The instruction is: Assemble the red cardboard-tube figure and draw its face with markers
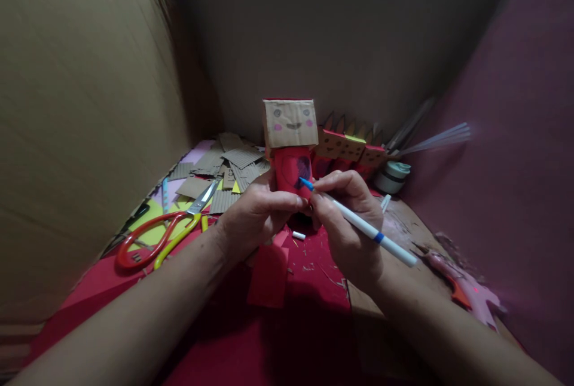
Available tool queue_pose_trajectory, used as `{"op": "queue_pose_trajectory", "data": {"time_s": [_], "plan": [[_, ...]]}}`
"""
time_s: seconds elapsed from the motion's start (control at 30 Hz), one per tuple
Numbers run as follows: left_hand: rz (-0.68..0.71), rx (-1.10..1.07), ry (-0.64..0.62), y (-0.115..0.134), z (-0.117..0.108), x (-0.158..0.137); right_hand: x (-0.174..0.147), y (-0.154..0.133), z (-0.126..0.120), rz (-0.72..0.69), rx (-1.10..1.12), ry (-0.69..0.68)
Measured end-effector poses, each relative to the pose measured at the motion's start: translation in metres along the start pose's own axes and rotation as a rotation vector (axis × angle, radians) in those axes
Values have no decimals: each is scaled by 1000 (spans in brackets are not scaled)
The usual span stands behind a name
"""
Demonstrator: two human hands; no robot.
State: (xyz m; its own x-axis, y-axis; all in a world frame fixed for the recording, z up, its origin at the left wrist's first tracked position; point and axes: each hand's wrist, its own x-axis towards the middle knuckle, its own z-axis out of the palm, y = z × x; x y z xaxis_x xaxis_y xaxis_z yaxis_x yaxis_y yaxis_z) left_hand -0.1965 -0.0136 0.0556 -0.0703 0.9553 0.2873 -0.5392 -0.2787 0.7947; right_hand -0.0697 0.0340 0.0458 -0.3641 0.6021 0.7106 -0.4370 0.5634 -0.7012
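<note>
My left hand (pixel 258 207) is closed around the lower part of a cardboard figure (pixel 291 126). The figure stands upright, with a box-shaped head bearing a drawn face with pink cheeks. On its red body (pixel 287 165) is a drawn rounded outline, its right part coloured dark blue. A white felt-tip pen (pixel 359 224) with a blue tip and band is gripped in my right hand (pixel 352 213). The tip touches or nearly touches the dark patch. My right fingertips are close to the body's lower edge.
Scissors (pixel 179 227) with red and yellow handles lie at left, near cardboard scraps (pixel 242 159). Similar small figures (pixel 350 147) stand behind my right hand. A pale green roll (pixel 392 177) and a pink glue gun (pixel 469 287) are at right. Red paper (pixel 269 275) lies in front.
</note>
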Motion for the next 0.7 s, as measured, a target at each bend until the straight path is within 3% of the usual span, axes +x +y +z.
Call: {"op": "queue_pose_trajectory", "data": {"time_s": [0.23,0.53,0.7], "plan": [[17,3,-6,0,0,0,0,1,-3,-28,-61,-61],[-20,43,62,0,2,-1,1,-1,0,21,-60,22],[-2,33,35,-2,2,-1,1,-1,-1,1,-41,-26]]}}
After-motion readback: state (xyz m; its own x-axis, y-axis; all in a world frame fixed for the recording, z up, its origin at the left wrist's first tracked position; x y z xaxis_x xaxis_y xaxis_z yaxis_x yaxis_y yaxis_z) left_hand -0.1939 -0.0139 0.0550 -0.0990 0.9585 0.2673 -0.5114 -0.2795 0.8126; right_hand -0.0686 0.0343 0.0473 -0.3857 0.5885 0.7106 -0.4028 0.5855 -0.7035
